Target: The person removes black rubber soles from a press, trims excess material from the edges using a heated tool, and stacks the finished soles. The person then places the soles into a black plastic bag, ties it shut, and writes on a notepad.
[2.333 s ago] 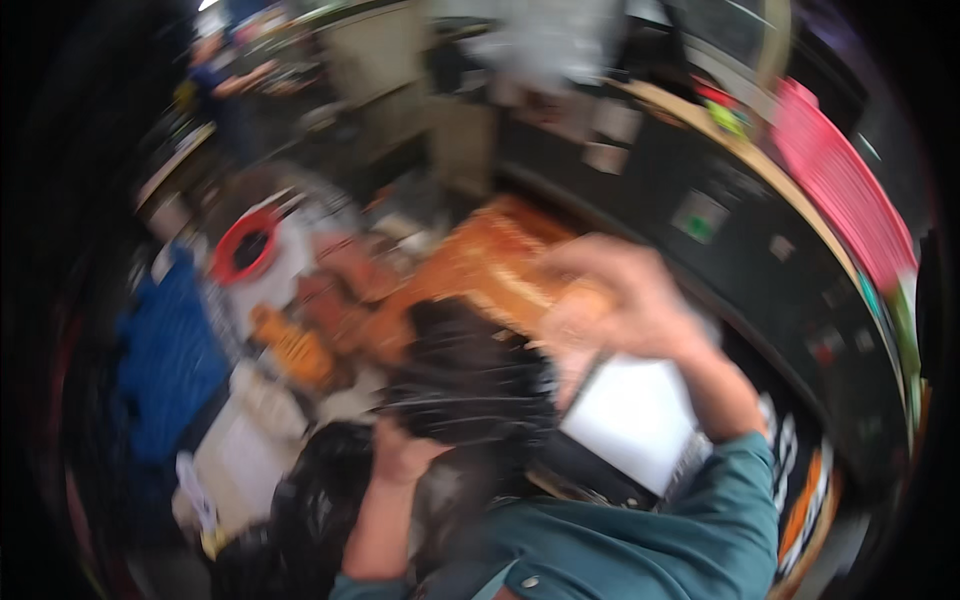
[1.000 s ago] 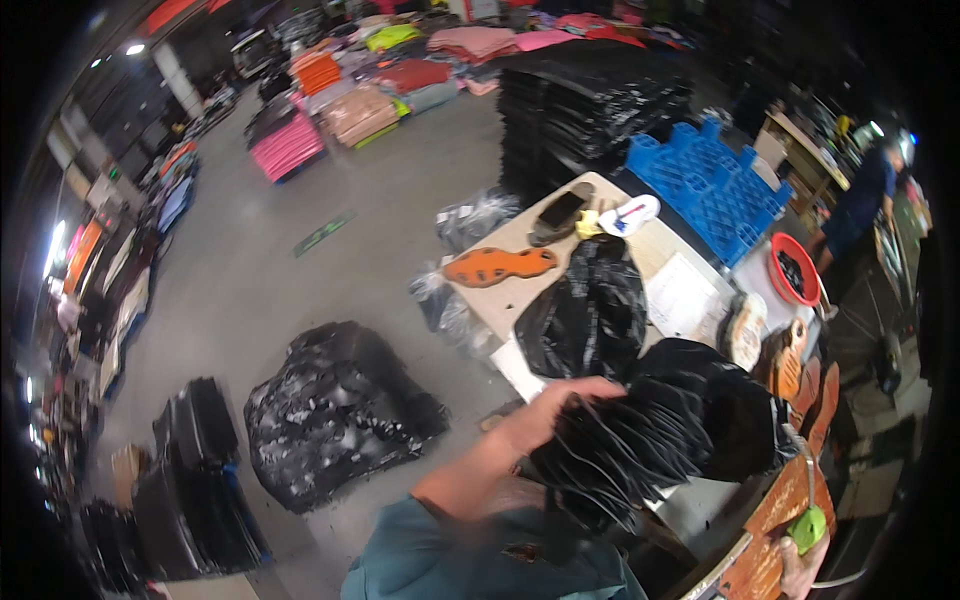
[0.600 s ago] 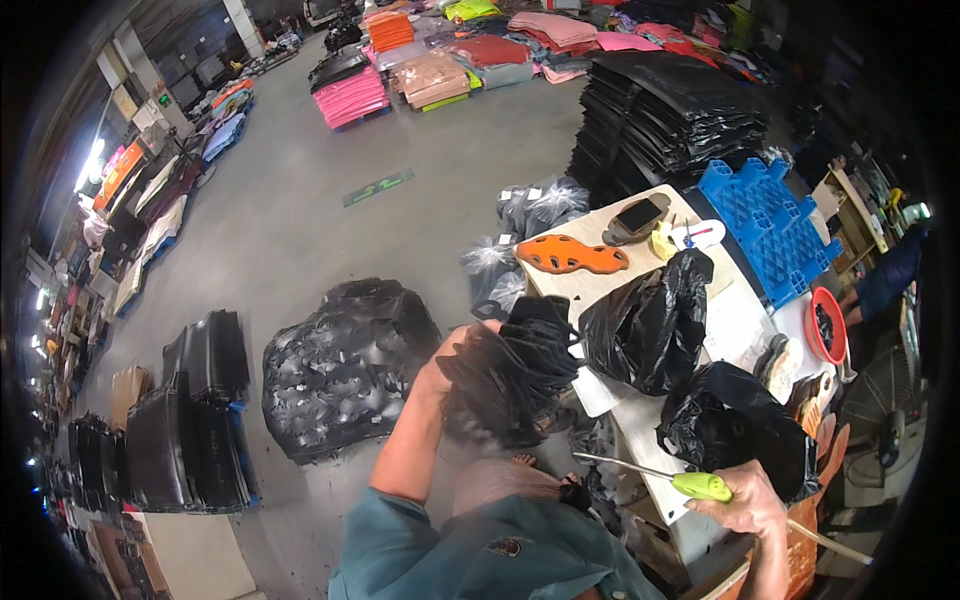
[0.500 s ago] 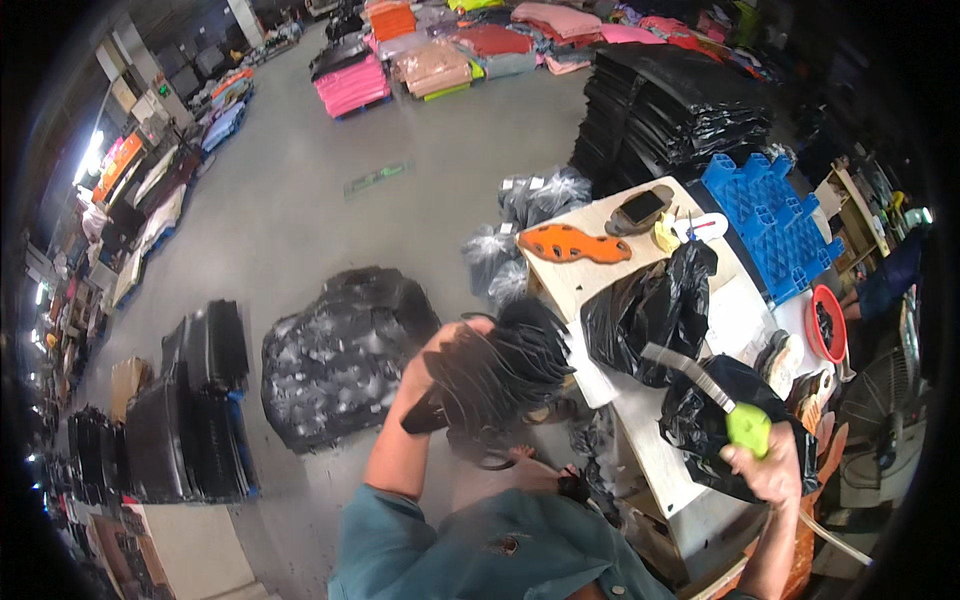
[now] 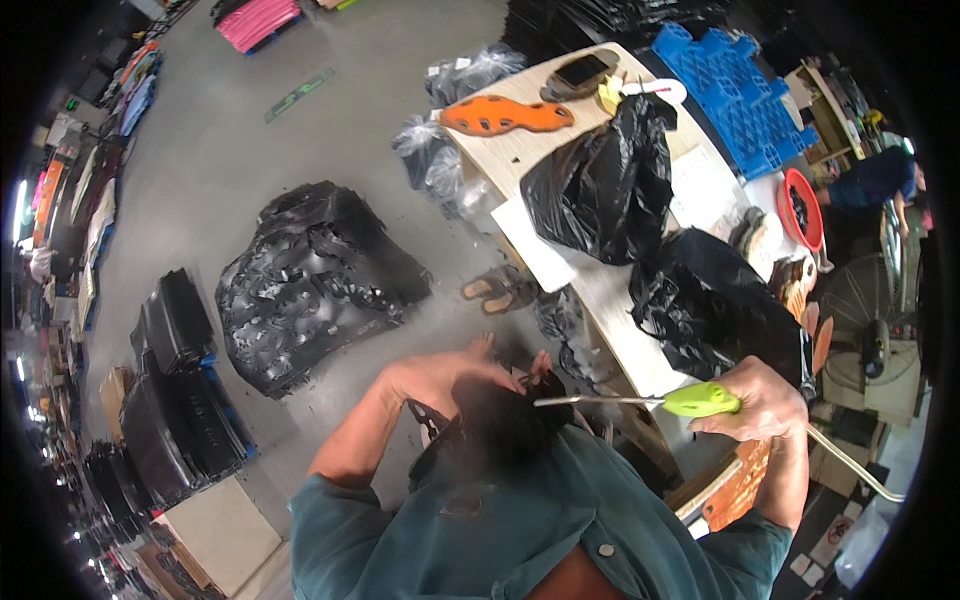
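My left hand (image 5: 445,385) grips a stack of thin, flexible black pieces (image 5: 500,425), held low against my front and blurred in part. Cut-out openings show along the stack's left side. Closed around a lime-green handle, my right hand (image 5: 765,400) holds a green-handled tool (image 5: 700,399). Its slim metal shaft points left, and the tip lies at the stack's right edge; whether it touches cannot be told. A pale rod or tube comes out behind the right hand. Beside that hand, a black plastic bag (image 5: 710,300) rests on the table.
The light wooden table (image 5: 640,365) on my right carries another black bag (image 5: 600,185), an orange cut-out piece (image 5: 505,115) and a phone (image 5: 582,70). A red basin (image 5: 802,210) and a fan (image 5: 870,330) stand farther right. A large black heap (image 5: 310,290) lies on the floor at left.
The black stack has come down and closer to my body in my left hand. My right hand has brought the tool down and turned its shaft leftward to the stack. The view has tilted lower.
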The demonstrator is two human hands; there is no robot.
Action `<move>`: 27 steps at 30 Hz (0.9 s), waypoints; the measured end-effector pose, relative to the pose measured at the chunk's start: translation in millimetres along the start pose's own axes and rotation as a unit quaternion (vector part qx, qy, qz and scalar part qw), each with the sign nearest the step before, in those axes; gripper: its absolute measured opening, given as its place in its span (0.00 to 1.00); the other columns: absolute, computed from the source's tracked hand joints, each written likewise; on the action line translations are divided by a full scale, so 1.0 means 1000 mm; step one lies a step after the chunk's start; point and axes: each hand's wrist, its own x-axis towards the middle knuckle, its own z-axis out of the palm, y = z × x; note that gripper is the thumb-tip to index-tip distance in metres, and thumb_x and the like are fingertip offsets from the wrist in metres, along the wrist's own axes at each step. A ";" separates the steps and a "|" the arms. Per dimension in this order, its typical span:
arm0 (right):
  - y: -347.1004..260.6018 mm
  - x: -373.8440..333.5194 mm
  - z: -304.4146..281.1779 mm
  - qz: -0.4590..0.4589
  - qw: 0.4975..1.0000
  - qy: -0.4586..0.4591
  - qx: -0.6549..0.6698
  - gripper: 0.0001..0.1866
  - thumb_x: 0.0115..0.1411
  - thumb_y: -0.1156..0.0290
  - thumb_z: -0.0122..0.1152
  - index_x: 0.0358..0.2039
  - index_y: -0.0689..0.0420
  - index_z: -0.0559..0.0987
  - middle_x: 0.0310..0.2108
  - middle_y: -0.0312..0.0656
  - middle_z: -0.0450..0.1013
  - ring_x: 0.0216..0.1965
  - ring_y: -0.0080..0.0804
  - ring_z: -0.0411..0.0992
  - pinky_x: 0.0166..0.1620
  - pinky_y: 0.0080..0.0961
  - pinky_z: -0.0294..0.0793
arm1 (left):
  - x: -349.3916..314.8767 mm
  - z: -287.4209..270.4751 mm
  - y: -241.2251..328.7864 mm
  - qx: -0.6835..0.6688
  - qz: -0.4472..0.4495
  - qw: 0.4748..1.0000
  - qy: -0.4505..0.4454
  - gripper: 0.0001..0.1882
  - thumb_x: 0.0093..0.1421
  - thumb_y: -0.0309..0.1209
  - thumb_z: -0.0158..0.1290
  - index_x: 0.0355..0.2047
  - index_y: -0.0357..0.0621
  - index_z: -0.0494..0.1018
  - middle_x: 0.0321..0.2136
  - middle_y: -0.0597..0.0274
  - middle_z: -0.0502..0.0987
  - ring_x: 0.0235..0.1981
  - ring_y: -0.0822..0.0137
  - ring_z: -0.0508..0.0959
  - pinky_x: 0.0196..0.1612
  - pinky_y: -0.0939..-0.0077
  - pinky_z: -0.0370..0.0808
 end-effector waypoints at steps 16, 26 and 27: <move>0.012 0.001 0.072 0.008 0.983 0.172 0.066 0.18 0.57 0.73 0.77 0.49 0.62 0.85 0.31 0.45 0.84 0.27 0.23 0.80 0.33 0.24 0.77 | -0.035 0.004 -0.008 -0.391 0.104 0.826 0.394 0.24 0.69 0.38 0.55 0.53 0.26 0.75 0.54 0.44 0.79 0.55 0.52 0.80 0.63 0.58 0.76; 0.008 0.030 0.092 -0.010 0.980 0.179 0.085 0.19 0.58 0.73 0.76 0.50 0.59 0.85 0.34 0.46 0.84 0.30 0.32 0.82 0.36 0.27 0.79 | -0.047 -0.023 0.017 -0.332 0.158 0.784 0.500 0.27 0.67 0.43 0.56 0.54 0.27 0.75 0.54 0.44 0.79 0.55 0.52 0.80 0.63 0.59 0.75; 0.007 0.031 0.092 -0.025 0.990 0.123 0.067 0.19 0.58 0.73 0.76 0.51 0.59 0.85 0.34 0.45 0.84 0.30 0.31 0.82 0.36 0.28 0.79 | -0.048 -0.024 0.018 -0.328 0.159 0.783 0.503 0.28 0.67 0.43 0.56 0.54 0.27 0.75 0.54 0.44 0.79 0.55 0.52 0.80 0.63 0.59 0.75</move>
